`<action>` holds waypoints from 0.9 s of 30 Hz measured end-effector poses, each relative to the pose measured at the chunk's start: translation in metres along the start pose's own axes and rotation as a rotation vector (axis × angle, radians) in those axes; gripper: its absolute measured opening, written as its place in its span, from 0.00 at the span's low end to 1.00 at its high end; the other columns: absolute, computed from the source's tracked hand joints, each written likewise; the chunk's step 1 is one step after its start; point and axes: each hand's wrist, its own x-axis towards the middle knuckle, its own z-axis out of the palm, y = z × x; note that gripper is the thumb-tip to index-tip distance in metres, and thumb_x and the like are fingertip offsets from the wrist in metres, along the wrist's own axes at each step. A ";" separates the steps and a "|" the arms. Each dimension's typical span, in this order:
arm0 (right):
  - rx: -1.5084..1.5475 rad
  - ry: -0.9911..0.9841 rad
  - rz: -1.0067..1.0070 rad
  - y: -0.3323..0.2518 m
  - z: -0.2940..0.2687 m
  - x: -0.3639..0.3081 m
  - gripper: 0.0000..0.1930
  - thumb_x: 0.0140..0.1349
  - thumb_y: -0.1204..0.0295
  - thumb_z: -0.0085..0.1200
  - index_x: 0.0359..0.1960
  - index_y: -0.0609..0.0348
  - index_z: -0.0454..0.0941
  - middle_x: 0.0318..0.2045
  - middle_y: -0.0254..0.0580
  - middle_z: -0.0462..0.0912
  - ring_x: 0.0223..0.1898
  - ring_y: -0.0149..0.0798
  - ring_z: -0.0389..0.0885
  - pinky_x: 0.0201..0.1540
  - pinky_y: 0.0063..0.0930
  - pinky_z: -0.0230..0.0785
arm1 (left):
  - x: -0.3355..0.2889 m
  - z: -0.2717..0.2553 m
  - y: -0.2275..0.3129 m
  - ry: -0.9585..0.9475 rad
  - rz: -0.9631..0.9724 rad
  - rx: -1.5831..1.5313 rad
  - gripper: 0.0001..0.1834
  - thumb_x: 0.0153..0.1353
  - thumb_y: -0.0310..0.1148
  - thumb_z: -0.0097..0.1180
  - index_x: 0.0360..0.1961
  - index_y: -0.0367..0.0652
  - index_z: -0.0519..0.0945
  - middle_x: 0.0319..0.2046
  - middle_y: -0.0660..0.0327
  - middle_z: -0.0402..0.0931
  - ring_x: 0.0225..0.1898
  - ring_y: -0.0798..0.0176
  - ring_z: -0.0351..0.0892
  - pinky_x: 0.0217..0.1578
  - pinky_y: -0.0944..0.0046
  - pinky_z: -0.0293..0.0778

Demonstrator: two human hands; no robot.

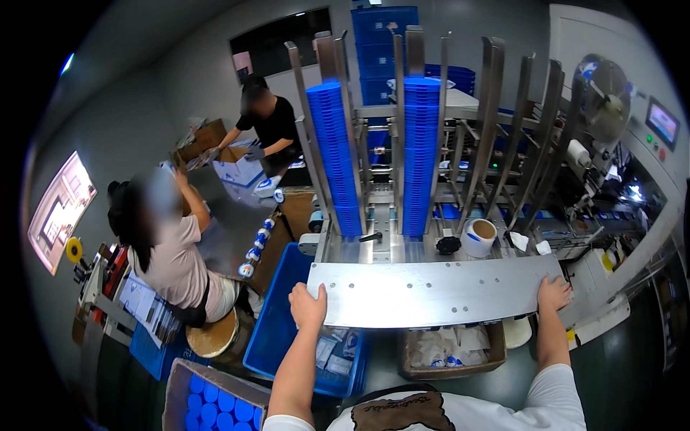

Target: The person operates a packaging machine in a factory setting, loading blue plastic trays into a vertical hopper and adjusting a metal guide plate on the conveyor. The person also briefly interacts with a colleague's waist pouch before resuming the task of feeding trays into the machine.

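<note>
A wide bare metal plate (424, 294) spans the front of the machine before me. My left hand (307, 307) holds its left front corner, thumb along the top and fingers round the side. At the opposite end, my right hand (555, 292) grips the right edge, its fingers curled over the side. Behind the plate rise two tall stacks of blue lids or shallow trays, a left stack (334, 158) and a right stack (420, 154), standing between upright metal guide rails. A black knob (448, 246) and a white roll with a brown core (480, 237) sit just behind the plate.
Below are a blue bin (269, 337) with white packets, a carton (496, 345) of white wrappers and a box (176, 391) of round blue pieces. Two people work at left, one seated (172, 251), one standing (269, 122). A control screen (662, 123) is at right.
</note>
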 end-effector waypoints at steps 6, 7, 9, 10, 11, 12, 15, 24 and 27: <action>0.009 0.033 -0.004 0.003 0.008 0.004 0.30 0.60 0.47 0.43 0.60 0.49 0.65 0.61 0.56 0.61 0.65 0.52 0.53 0.63 0.62 0.44 | 0.000 -0.002 0.002 -0.014 -0.001 0.002 0.21 0.55 0.46 0.56 0.37 0.37 0.71 0.37 0.51 0.72 0.44 0.46 0.70 0.44 0.52 0.69; 0.024 0.045 -0.008 0.003 0.010 0.004 0.30 0.60 0.47 0.42 0.60 0.49 0.65 0.61 0.56 0.61 0.65 0.52 0.53 0.63 0.62 0.44 | 0.000 -0.003 0.003 -0.026 -0.001 -0.010 0.21 0.55 0.46 0.56 0.37 0.36 0.71 0.38 0.50 0.72 0.44 0.46 0.70 0.44 0.52 0.69; 0.029 0.051 -0.005 0.003 0.012 0.004 0.30 0.60 0.47 0.42 0.60 0.49 0.65 0.61 0.55 0.61 0.66 0.51 0.52 0.63 0.62 0.42 | 0.001 -0.005 0.004 -0.045 -0.022 -0.007 0.22 0.55 0.45 0.56 0.38 0.36 0.71 0.39 0.50 0.73 0.45 0.47 0.70 0.45 0.52 0.69; 0.029 0.060 -0.008 0.003 0.012 0.004 0.30 0.60 0.47 0.42 0.60 0.49 0.65 0.61 0.55 0.61 0.66 0.51 0.51 0.64 0.62 0.41 | 0.000 -0.006 0.005 -0.048 -0.028 -0.010 0.22 0.56 0.45 0.56 0.39 0.35 0.72 0.39 0.49 0.73 0.45 0.47 0.70 0.45 0.53 0.69; 0.030 0.063 -0.012 0.003 0.012 0.003 0.30 0.60 0.47 0.41 0.61 0.49 0.64 0.61 0.55 0.61 0.66 0.51 0.51 0.64 0.61 0.41 | 0.000 -0.006 0.005 -0.056 -0.027 -0.014 0.22 0.56 0.45 0.56 0.39 0.35 0.72 0.39 0.49 0.73 0.45 0.47 0.70 0.45 0.53 0.69; 0.039 0.060 -0.011 0.003 0.012 0.002 0.30 0.60 0.48 0.42 0.61 0.49 0.64 0.61 0.55 0.60 0.66 0.51 0.51 0.64 0.61 0.40 | 0.000 -0.006 0.005 -0.047 -0.017 -0.016 0.22 0.56 0.45 0.56 0.39 0.35 0.72 0.39 0.49 0.73 0.45 0.47 0.70 0.45 0.53 0.69; 0.063 0.023 -0.003 0.002 0.007 0.001 0.30 0.60 0.48 0.42 0.61 0.49 0.64 0.62 0.55 0.59 0.67 0.51 0.50 0.65 0.61 0.39 | -0.001 -0.007 0.004 -0.033 -0.004 -0.007 0.22 0.56 0.46 0.56 0.39 0.35 0.72 0.39 0.49 0.73 0.45 0.47 0.70 0.45 0.52 0.69; 0.065 0.021 0.012 -0.001 0.005 0.001 0.30 0.60 0.49 0.42 0.61 0.49 0.64 0.63 0.55 0.58 0.67 0.52 0.50 0.65 0.60 0.38 | 0.001 -0.005 0.005 -0.049 -0.016 -0.002 0.22 0.56 0.46 0.56 0.40 0.35 0.71 0.39 0.49 0.72 0.45 0.46 0.70 0.45 0.52 0.69; 0.051 0.040 0.008 0.000 0.009 0.001 0.30 0.60 0.48 0.42 0.61 0.49 0.64 0.63 0.55 0.59 0.66 0.52 0.51 0.65 0.60 0.38 | 0.001 -0.005 0.003 -0.046 0.009 0.004 0.23 0.57 0.46 0.56 0.40 0.35 0.71 0.40 0.49 0.72 0.45 0.46 0.70 0.45 0.52 0.69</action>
